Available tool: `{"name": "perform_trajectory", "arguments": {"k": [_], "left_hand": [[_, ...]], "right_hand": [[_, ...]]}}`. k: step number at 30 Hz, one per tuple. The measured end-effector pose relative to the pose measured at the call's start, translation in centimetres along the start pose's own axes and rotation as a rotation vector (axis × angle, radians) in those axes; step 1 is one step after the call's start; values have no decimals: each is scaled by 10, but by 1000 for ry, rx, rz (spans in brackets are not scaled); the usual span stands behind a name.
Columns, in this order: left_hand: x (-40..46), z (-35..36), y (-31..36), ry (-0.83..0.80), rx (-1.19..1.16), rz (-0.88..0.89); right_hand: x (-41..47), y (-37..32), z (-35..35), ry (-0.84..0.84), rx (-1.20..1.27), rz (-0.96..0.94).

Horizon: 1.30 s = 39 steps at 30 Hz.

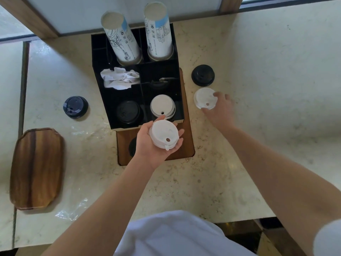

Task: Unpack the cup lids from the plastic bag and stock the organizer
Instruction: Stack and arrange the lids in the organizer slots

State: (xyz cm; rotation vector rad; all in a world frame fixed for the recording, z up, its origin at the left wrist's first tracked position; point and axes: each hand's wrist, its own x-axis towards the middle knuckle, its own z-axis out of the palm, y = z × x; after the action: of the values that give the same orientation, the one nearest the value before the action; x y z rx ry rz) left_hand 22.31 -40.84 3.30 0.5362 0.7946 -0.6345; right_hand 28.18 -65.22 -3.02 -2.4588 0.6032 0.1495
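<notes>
Nearest us, clear plastic bag film (71, 213) lies crumpled on the marble counter (258, 126), beside a wooden tray (36, 169). Our left hand (153, 143) is palm up, its fingers curled round a small stack of white lids (163, 136) above the wooden board (186, 145) in front of the black organizer (136, 78). Our right hand (220, 109) reaches to the organizer's right, fingertips and thumb pinching the rim of a single white lid (204, 98) lying on the counter. In the organizer's front row we see white lids (162, 106) in the right compartment and black lids (128, 111) in the left. Behind them sit crumpled napkins (120, 78), then two stacks of paper cups (159, 32). Loose black lids rest on the counter: one to the left (75, 107), one beyond our right hand (203, 75).
</notes>
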Motion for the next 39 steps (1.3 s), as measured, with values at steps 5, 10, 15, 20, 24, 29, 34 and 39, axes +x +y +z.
{"name": "perform_trajectory", "arguments": {"k": [5, 10, 15, 20, 24, 29, 34, 39], "left_hand": [[1, -3, 0, 3, -42, 0], [-1, -8, 4, 10, -33, -1], [-11, -8, 6, 14, -1, 5], [-35, -12, 2, -29, -4, 12], [-58, -20, -4, -90, 32, 42], [-81, -36, -17, -143, 47, 68], [-95, -44, -16, -158, 72, 90], [-104, -50, -12, -169, 82, 133]], "right_hand": [[28, 0, 3, -84, -184, -113], [26, -2, 4, -95, -143, -131], [-17, -14, -11, 18, 106, -12], [-109, -50, -29, -161, 326, -105], [-177, -71, -37, -288, 309, -280], [-218, -89, -36, -319, 224, -291], [-238, -100, -31, -289, 187, -324], [-248, -113, -26, -252, 160, -360]]}}
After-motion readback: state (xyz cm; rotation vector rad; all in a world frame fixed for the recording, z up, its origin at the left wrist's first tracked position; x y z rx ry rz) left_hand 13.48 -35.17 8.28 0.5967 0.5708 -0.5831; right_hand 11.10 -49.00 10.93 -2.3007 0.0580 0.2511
